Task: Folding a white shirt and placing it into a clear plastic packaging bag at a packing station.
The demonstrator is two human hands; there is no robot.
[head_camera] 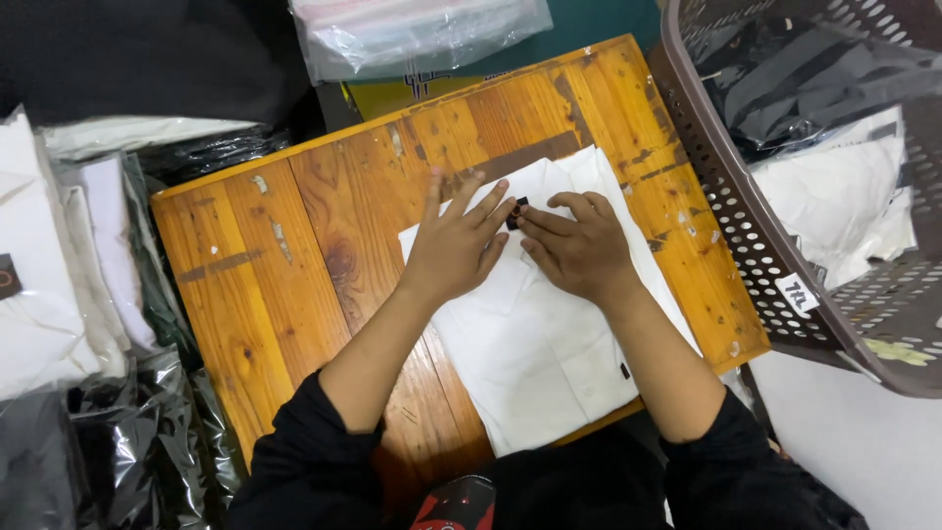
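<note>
From the head camera, a folded white shirt [535,334] lies on the wooden table [265,285], toward its right half, with its near edge hanging slightly over the table's front. Both hands rest on the shirt's upper part. The left hand [456,245] lies flat, fingers spread and pointing up and to the right, gripping nothing. The right hand [581,250] lies palm down with its fingers curled a little, their tips pressing toward the left hand's. Between the fingertips of the two hands sits a small dark tag [516,212]; it may be a label sewn at the collar, though it is too small to tell for sure.

The step in hand looks like smoothing and squaring the fold around the tag. To do it well, the palms should stay flat and press evenly outward, so the cloth does not bunch, and the tag should sit centred on the fold.

The shirt lies directly beneath both hands and runs from them down toward the person's black sleeves [314,461].

To the right, touching the table's edge, stands a brown perforated basket [726,216] holding bagged black and white clothes. Clear plastic bags [412,34] lie beyond the table, and stacks of bagged white garments [59,255] lie at the left.
</note>
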